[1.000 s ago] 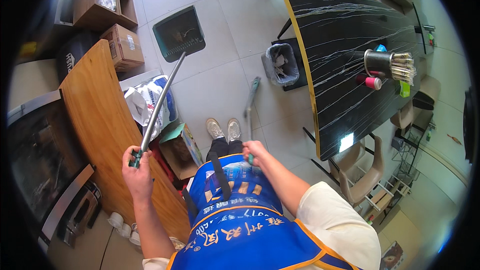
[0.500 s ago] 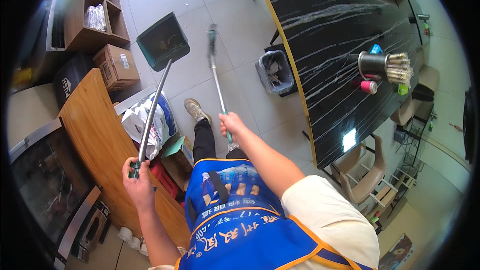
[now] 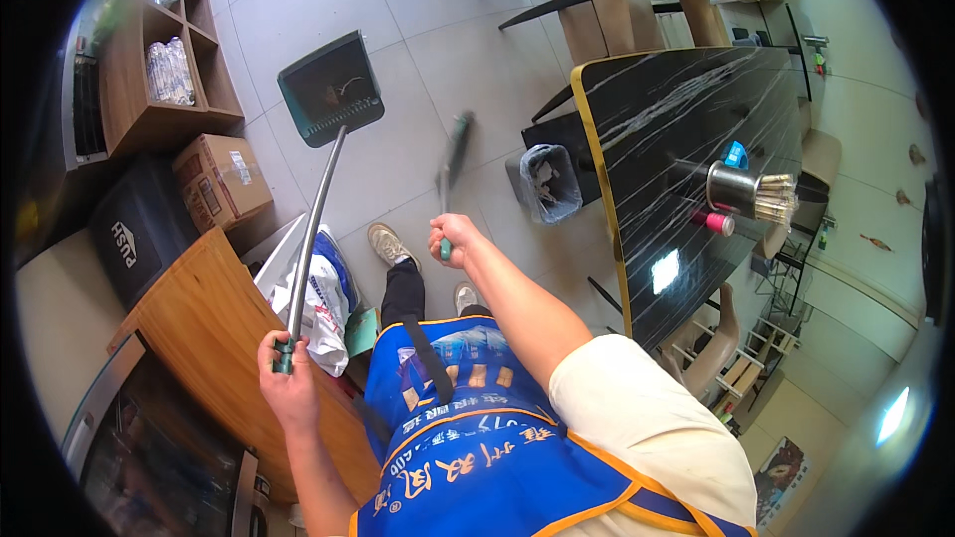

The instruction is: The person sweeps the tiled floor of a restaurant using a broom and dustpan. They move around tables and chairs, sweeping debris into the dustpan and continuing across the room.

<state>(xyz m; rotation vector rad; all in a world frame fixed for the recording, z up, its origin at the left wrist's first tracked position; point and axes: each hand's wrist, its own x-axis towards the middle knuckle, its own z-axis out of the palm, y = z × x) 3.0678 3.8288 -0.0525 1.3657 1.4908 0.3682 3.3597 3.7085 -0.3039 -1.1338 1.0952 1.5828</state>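
Observation:
My left hand point(image 3: 289, 378) is wrapped round the green grip at the end of a long metal handle. That handle runs forward to a dark green dustpan point(image 3: 328, 85) lying on the tiled floor, with a little debris in its pan. My right hand point(image 3: 456, 239) grips the green end of a broom point(image 3: 458, 151). The broom's head is smeared by motion and stands to the right of the dustpan, apart from it. Whether its bristles touch the floor I cannot tell.
A lined trash bin point(image 3: 550, 184) stands beside the black marble-patterned table point(image 3: 676, 119), which bears a metal pot of chopsticks point(image 3: 734, 187). At left are a wooden counter point(image 3: 214, 338), a cardboard box point(image 3: 223, 179), a black push bin point(image 3: 139, 229) and white bags point(image 3: 323, 308). Chairs point(image 3: 617, 10) stand beyond the table.
The broom has swung, its head now lower in view and farther right, its handle tilted differently. The dustpan stays near the same floor spot in my left hand's hold. My view has shifted slightly.

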